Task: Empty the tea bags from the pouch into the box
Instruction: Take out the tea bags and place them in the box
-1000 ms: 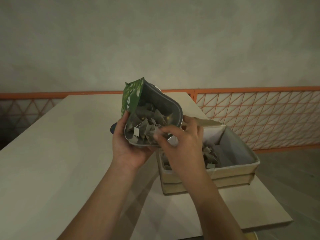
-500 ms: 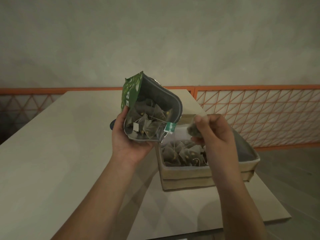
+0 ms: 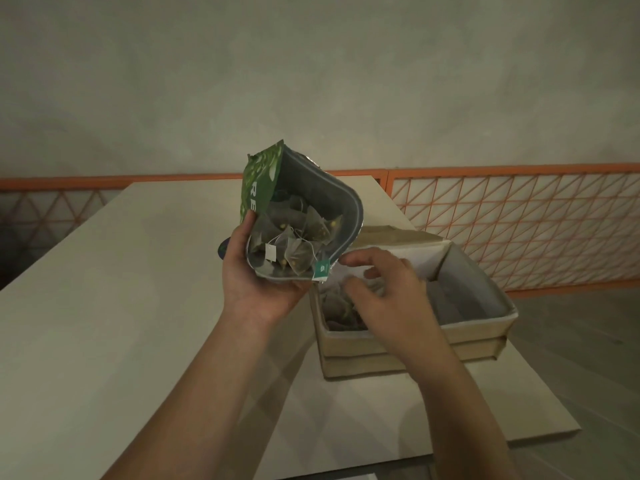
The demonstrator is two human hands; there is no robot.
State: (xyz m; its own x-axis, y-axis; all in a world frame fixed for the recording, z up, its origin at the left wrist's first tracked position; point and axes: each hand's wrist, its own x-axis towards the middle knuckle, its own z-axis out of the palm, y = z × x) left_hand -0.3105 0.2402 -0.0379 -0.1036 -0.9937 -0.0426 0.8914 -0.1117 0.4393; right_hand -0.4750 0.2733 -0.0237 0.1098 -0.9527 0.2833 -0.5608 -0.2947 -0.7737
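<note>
I see two bare forearms, no sleeves, watch or bracelet showing anywhere from wrist to frame edge. The bare left hand (image 3: 258, 282) and bare right hand (image 3: 388, 299) carry no rings or gloves that I can make out.

— Where's the pouch (image 3: 304, 216)?
— In the left hand (image 3: 258, 282), left of the box (image 3: 415, 344) on the table (image 3: 104, 306), tea bags (image 3: 294, 244) inside.
— And the right hand (image 3: 388, 292)?
— Over the box, fence (image 3: 519, 223) behind
</note>
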